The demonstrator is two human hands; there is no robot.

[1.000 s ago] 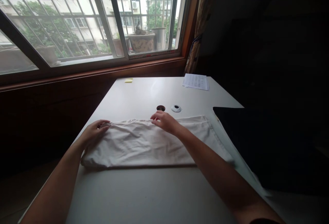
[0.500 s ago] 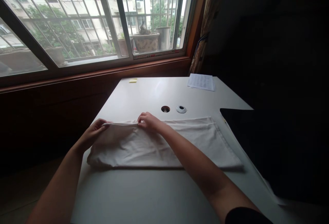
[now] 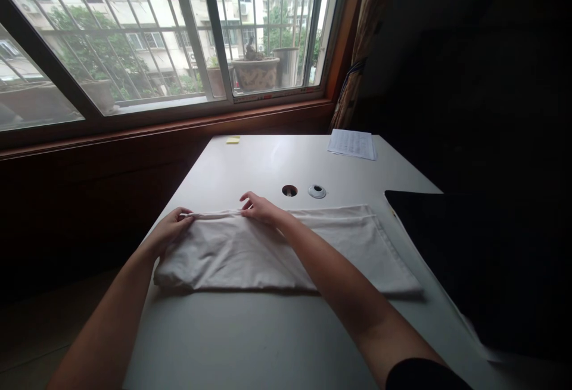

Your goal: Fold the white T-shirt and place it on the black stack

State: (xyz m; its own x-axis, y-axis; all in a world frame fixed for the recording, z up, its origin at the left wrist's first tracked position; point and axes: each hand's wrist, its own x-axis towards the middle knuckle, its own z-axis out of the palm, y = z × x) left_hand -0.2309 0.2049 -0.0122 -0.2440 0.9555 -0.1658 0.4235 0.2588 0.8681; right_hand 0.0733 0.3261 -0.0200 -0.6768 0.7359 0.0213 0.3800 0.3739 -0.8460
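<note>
A folded white cloth garment point(image 3: 250, 253) lies long-ways across the white table, with creases over its left half and a layered upper edge. What kind of garment it is, I cannot tell. My left hand point(image 3: 174, 226) is at its far left corner, fingers closed on the edge there. Along the same far edge, near the middle, my right hand point(image 3: 259, 207) rests with its fingers apart and raised, the lower part of the hand touching the fabric. My right forearm crosses above the garment and hides part of it.
Beyond the garment are a round hole point(image 3: 289, 191) in the table and a loose cable-hole cover point(image 3: 317, 191). Printed papers point(image 3: 353, 144) and a yellow sticky note point(image 3: 233, 139) lie at the far edge. A dark mat point(image 3: 429, 241) covers the right side. A barred window point(image 3: 170, 32) stands behind.
My right hand has loosened its pinch on the far edge, and its fingers have lifted apart. The left hand has shifted slightly onto the corner, and the left end has settled flatter.
</note>
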